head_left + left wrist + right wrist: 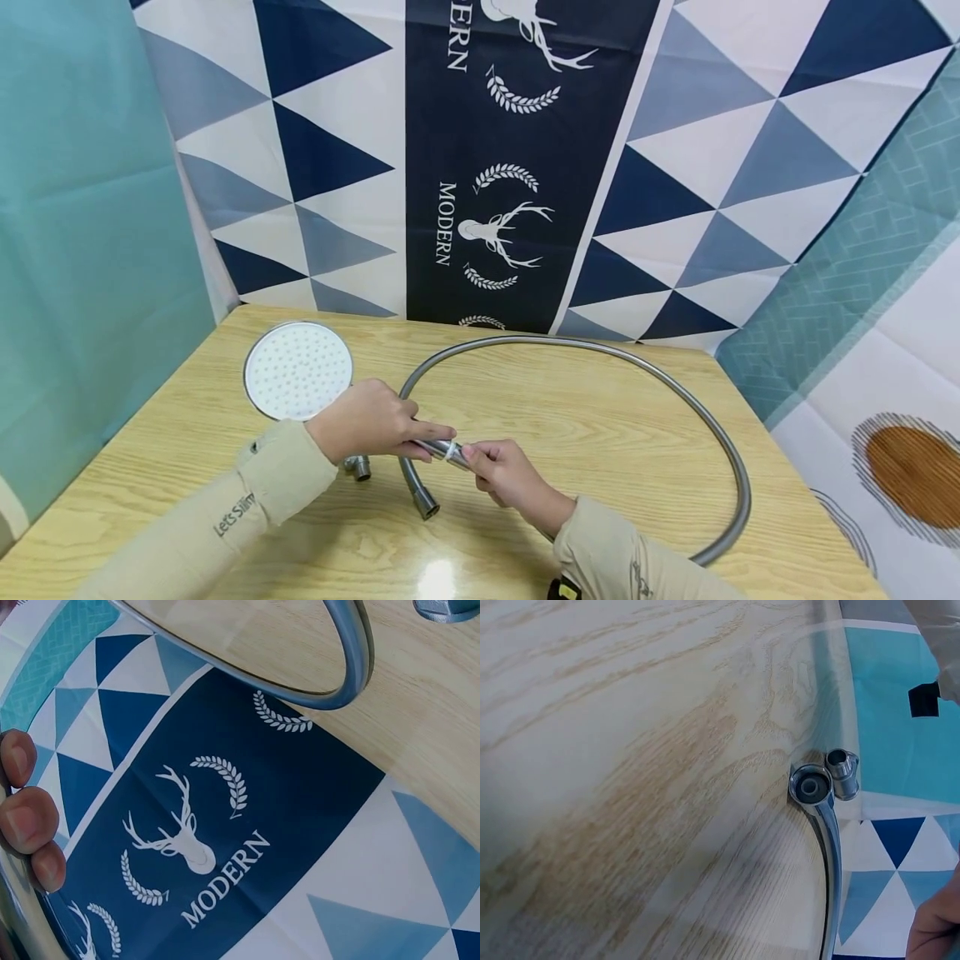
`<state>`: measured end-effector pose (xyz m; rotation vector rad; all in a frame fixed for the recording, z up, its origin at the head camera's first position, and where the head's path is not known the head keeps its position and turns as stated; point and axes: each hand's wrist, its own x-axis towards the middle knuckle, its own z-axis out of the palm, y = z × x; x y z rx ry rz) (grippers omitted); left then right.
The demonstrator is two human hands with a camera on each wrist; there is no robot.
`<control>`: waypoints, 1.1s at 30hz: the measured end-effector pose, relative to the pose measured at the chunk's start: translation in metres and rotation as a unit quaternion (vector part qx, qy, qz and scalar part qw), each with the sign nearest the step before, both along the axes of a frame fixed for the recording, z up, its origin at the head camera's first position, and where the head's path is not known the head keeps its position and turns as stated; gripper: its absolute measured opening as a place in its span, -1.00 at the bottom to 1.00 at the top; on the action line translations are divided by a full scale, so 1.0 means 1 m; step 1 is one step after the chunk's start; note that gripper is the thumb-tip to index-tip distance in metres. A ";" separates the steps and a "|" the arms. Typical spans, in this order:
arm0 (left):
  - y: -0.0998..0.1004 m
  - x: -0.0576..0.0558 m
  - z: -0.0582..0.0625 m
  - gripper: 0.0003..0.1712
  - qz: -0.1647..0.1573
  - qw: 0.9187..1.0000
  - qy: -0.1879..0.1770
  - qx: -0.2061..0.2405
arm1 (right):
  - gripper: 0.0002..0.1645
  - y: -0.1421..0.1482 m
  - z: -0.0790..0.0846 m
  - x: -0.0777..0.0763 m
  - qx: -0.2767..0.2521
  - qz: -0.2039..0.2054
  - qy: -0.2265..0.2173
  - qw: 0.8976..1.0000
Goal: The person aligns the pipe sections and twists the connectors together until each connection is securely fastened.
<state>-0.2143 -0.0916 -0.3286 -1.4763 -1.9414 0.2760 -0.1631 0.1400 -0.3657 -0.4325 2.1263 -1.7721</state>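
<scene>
A silver metal shower hose [536, 338] loops across the wooden table. One conical end [426, 503] of it lies below the hands; in the right wrist view its open nut [810, 786] faces up. My left hand [375, 421] grips a shiny tube section with a white ring [450, 451], which looks like the hose's other end. Just beyond the ring, my right hand [513, 477] pinches the same piece between thumb and fingers. The left wrist view catches left fingertips [28, 817] curled over shiny metal. How the held parts join is hidden.
A round white-faced shower head [296, 371] lies behind my left forearm. Next to that forearm sits a small chrome fitting [360, 468]. Patterned sheets [495, 167] hang around the table [600, 433]. The hose passes under my right sleeve.
</scene>
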 end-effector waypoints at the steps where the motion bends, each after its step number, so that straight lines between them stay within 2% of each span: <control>1: 0.000 0.000 0.000 -0.60 0.000 1.000 0.000 0.000 | -0.60 0.000 0.000 0.000 0.000 -0.004 -0.002 1.000; 5: 0.001 -0.001 -0.002 -0.61 0.001 1.000 0.004 -0.001 | -0.60 -0.002 -0.001 0.000 -0.001 -0.013 -0.016 1.000; 10: 0.001 -0.005 -0.005 -0.60 0.004 1.000 0.010 -0.005 | -0.77 -0.004 -0.006 -0.002 -0.018 -0.030 -0.022 0.999; 15: 0.000 -0.008 -0.009 -0.60 0.005 1.000 -0.002 -0.009 | -0.76 -0.003 -0.009 -0.003 -0.026 -0.047 -0.003 0.999; 18: -0.001 -0.009 -0.009 -0.60 0.011 1.000 -0.023 -0.004 | -0.78 -0.001 -0.009 -0.004 -0.002 -0.059 0.028 0.998; 23: -0.004 -0.011 -0.012 -0.58 0.017 0.999 -0.048 0.002 | -0.73 0.000 -0.010 -0.004 0.026 -0.070 0.053 0.996; 33: -0.004 -0.009 -0.010 -0.57 0.010 0.999 -0.044 0.000 | -0.62 0.002 -0.011 -0.003 0.004 -0.065 0.043 0.997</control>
